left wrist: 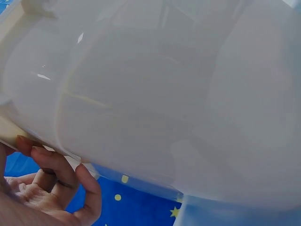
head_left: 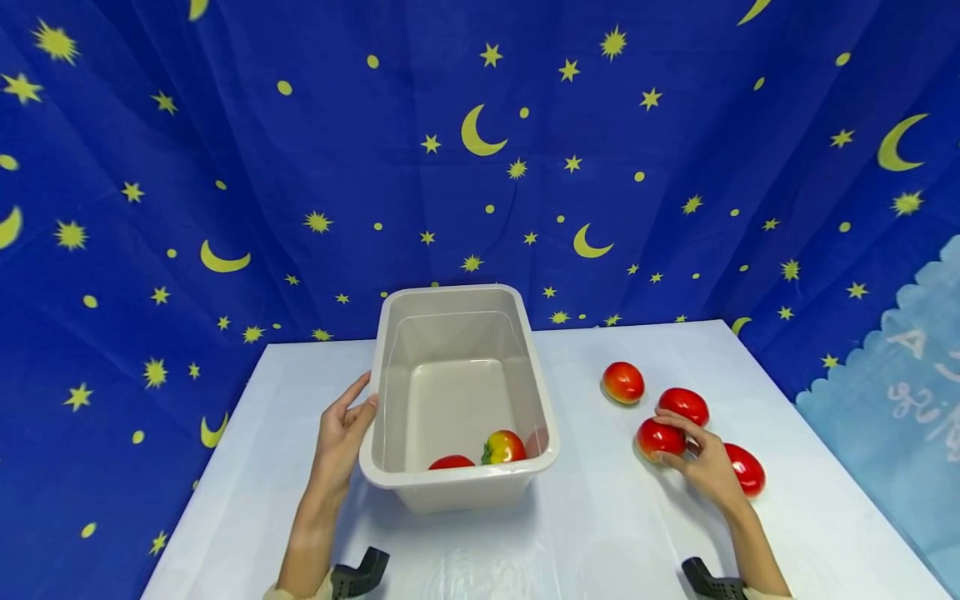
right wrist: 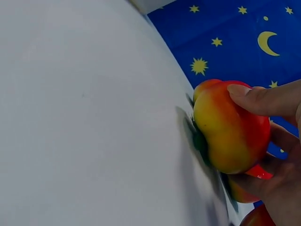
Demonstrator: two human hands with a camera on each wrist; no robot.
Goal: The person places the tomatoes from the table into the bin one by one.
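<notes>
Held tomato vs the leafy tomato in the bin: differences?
Place: the held tomato is in the right hand; the binned tomato lies in the bin.
Pose: the held tomato's leafy end faces the table; the binned tomato's faces left in the head view.
Shared: both are red and yellow, with green leaves.

The glossy round red tomato (right wrist: 230,134) I hold shades through orange to yellow. The rectangular plastic bin (head_left: 465,496) is beige-grey. The blue fabric backdrop (head_left: 352,167) carries yellow moons, stars and dots. My angular wrist mounts (head_left: 361,574) are black.
</notes>
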